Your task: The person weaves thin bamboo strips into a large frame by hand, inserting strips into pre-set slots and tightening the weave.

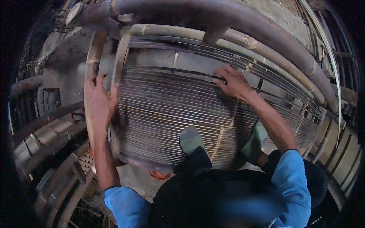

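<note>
A large slatted panel (167, 110) of thin, closely spaced strips lies in front of me inside a bamboo frame. My left hand (99, 98) is at its left side, over an upright bamboo pole (92, 60) and close to the frame's side bar (121, 57). Its fingers and thumb are spread. Farther right, my right hand (235, 83) is over the panel's upper part, thumb and forefinger apart and the other fingers bent. Between those fingertips runs a dark crosswise strip (171, 70); whether they touch it is unclear.
Thick bamboo poles (258, 22) cross the far side above the frame. My feet, in grey-green footwear (191, 140), show at the panel's near part. Slatted bamboo pieces (45, 133) stand at the left, and an orange object (159, 175) lies on the floor below.
</note>
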A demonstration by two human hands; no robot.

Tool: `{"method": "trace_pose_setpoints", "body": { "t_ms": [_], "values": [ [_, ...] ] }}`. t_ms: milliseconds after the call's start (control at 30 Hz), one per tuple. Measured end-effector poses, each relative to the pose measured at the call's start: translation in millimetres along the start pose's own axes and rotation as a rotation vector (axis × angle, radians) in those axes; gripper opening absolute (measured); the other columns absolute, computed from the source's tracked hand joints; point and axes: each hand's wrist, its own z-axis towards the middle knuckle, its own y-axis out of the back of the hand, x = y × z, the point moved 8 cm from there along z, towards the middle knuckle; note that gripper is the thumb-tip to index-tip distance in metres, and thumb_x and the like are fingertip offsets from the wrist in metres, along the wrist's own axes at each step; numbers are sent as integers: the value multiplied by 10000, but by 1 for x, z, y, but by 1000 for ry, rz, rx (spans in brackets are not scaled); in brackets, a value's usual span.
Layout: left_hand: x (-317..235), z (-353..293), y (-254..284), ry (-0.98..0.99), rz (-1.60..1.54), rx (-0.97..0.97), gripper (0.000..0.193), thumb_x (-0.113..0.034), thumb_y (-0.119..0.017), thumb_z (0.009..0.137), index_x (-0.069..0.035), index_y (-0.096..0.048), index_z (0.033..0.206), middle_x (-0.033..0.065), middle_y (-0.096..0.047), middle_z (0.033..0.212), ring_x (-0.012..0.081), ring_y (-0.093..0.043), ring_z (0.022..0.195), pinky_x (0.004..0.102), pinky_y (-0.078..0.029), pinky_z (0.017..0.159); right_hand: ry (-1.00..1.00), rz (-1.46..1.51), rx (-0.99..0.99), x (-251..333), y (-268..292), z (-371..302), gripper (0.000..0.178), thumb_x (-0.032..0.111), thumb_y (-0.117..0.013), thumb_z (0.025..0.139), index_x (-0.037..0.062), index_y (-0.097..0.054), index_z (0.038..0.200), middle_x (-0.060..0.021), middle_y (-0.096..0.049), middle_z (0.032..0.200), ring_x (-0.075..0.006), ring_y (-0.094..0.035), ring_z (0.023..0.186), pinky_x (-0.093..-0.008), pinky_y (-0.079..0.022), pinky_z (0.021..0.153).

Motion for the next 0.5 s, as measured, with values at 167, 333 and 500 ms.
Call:
{"method": "trace_pose_setpoints", "body": {
  "t_ms": [167,333,500],
  "values": [
    [-55,9,-56,-140,-210,81,409,-209,-725,836,-32,-622,1190,224,-531,1266,406,-498,1175,479,-406,1006,-122,-12,-2,-22,-6,-8,299,347,-637,946,123,-650,1143,-112,-598,1093,-332,-618,1015,-464,-501,886],
    [-110,6,-132,-223,-498,178,316,-185,-728,838,-35,-672,1110,187,-636,1123,382,-579,1074,442,-447,966,-71,-81,-164,1,-34,20,297,399,-638,922,138,-703,1048,-131,-626,995,-330,-620,967,-469,-503,831],
    [-112,20,-192,-83,-601,338,249,-252,-723,865,-66,-713,1030,147,-648,1048,336,-587,1031,436,-434,925,-385,294,45,2,-37,25,335,398,-627,929,97,-716,1048,-179,-667,967,-365,-636,1002,-484,-491,895]
  ]
}}
